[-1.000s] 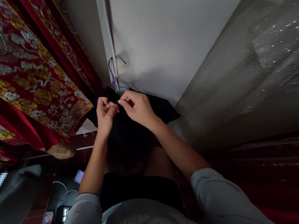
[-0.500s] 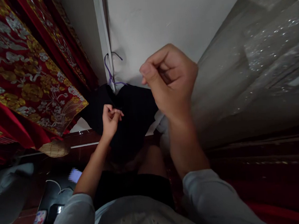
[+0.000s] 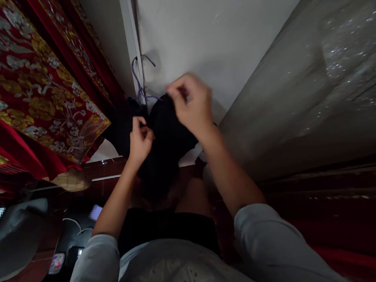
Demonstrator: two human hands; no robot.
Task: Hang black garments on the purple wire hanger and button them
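Observation:
A black garment [image 3: 162, 138] hangs on a purple hanger [image 3: 143, 92] in front of me. My left hand [image 3: 140, 140] is at the garment's front, its fingers curled against the dark cloth as if gripping a fold; the exact grip is hard to see in the dim light. Over the garment's upper right part is my right hand [image 3: 194, 105], slightly blurred. Its thumb and forefinger are pinched together, and whatever lies between them is too small to make out.
Red cloth with gold and silver flower patterns [image 3: 41, 91] hangs at left. A large plastic-wrapped bulk [image 3: 285, 94] leans at right against the white wall [image 3: 211, 22]. At lower left are a dark seat with a white cable [image 3: 72, 222] and a person in grey [image 3: 16, 241].
My right hand has come down and left, from beside the wall toward the garment, still pinched. My left hand has risen slightly and its fingers have shifted a little.

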